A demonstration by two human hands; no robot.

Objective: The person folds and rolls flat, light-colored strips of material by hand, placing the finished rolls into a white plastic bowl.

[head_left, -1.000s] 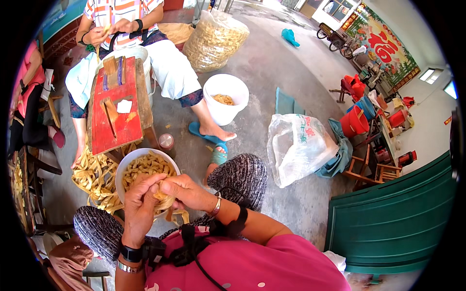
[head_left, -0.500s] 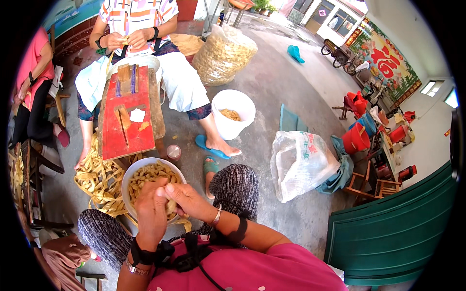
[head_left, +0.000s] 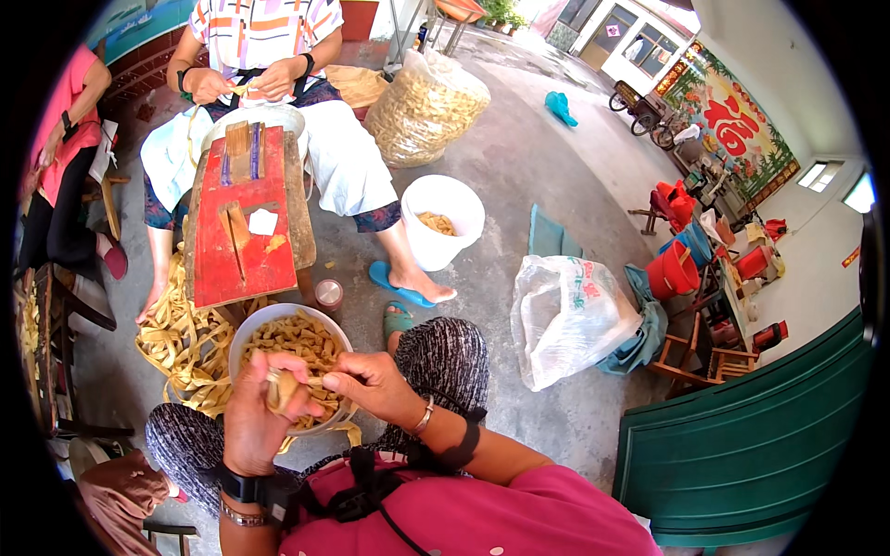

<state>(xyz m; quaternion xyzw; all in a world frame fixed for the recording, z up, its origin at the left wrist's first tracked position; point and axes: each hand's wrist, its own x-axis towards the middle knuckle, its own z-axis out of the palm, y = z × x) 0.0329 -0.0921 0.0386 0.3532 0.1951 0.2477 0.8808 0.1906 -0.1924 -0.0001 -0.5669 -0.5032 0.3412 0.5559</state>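
Grey floor [head_left: 556,435]; yellow bundle [head_left: 280,393] in left hand [head_left: 255,424], lengthwise roughly fore-and-aft.

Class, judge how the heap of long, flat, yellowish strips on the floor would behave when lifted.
The yellowish strips look floppy, since they curl in loose loops. They are probably light, being thin and ribbon-like. Overlapping as they are, they would likely snag together.

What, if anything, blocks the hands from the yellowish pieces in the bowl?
Nothing visible: the left hand, holding a tan strip, and the right hand are over the near side of the white bowl, the yellowish pieces uncovered beyond them.
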